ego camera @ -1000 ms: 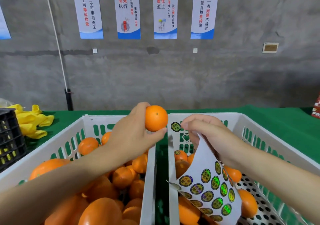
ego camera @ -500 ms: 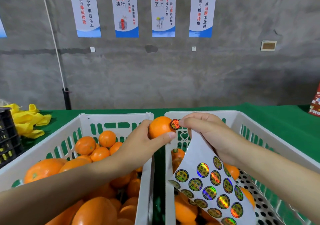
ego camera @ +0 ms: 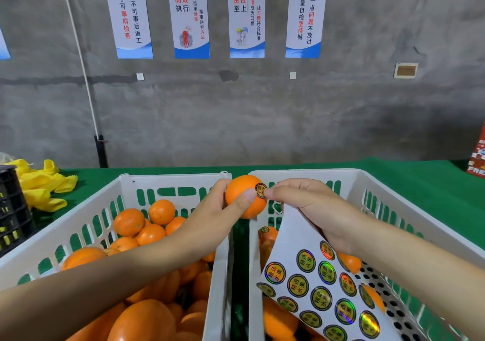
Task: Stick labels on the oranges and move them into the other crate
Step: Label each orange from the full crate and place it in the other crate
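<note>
While a thumb lies across its front, orange (ego camera: pixel 242 201): held in the left hand (ego camera: pixel 217 214), above the gap between left crate (ego camera: pixel 173 179) and right crate (ego camera: pixel 367 183); clear of the pile.
left hand: grip clamped on the orange; forearm crosses over the left crate.
label (ego camera: pixel 261 190): round, dark-rimmed, on the orange's right side; a fingertip of the right hand (ego camera: pixel 309 209) touches it.
right hand: grip curled, clamped on the top of the sheet (ego camera: pixel 301 275); over the right crate.
sheet: white backing, hangs bent below the right hand; rows of round shiny stickers on it.
left crate: white, slotted; piled with oranges (ego camera: pixel 131 221).
right crate: white, just beside the left crate; a few fruits inside, one showing a sticker.
bench (ego camera: pixel 420 172): green cover; yellow bundle (ego camera: pixel 44 186) and black crate (ego camera: pixel 10 209) at far left.
wall (ego camera: pixel 262 117): grey; posters (ego camera: pixel 191 15) in blue and white.
</note>
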Demonstrator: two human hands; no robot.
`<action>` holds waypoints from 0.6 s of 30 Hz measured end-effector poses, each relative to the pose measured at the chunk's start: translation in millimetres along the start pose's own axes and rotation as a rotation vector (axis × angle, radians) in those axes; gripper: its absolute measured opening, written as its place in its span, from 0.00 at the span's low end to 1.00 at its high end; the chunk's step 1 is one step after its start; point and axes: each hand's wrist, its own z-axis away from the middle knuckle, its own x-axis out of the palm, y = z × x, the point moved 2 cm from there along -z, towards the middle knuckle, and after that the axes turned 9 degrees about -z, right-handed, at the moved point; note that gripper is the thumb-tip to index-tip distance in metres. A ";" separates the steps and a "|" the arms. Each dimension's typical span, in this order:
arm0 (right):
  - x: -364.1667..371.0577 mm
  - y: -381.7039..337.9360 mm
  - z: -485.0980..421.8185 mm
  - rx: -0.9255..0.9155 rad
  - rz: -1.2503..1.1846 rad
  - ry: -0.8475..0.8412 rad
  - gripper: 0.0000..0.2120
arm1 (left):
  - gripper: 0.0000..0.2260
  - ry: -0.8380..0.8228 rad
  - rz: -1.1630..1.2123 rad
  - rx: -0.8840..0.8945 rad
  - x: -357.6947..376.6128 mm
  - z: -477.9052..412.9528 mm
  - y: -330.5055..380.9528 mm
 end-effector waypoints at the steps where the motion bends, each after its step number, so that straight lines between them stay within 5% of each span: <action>1: 0.6 0.4 0.2 0.000 0.006 -0.007 0.08 | 0.32 -0.024 0.016 0.013 0.4 0.3 2.0; 5: -0.5 0.0 -1.0 -0.061 0.052 -0.002 0.12 | 0.26 -0.092 0.082 0.050 1.6 0.6 8.4; 11: -0.1 1.3 -3.9 -0.198 0.185 0.047 0.20 | 0.32 -0.110 0.142 0.015 -2.9 1.1 18.2; 18: -1.4 2.7 -3.1 -0.136 0.056 -0.014 0.08 | 0.26 -0.102 0.069 -0.003 -1.7 1.1 16.2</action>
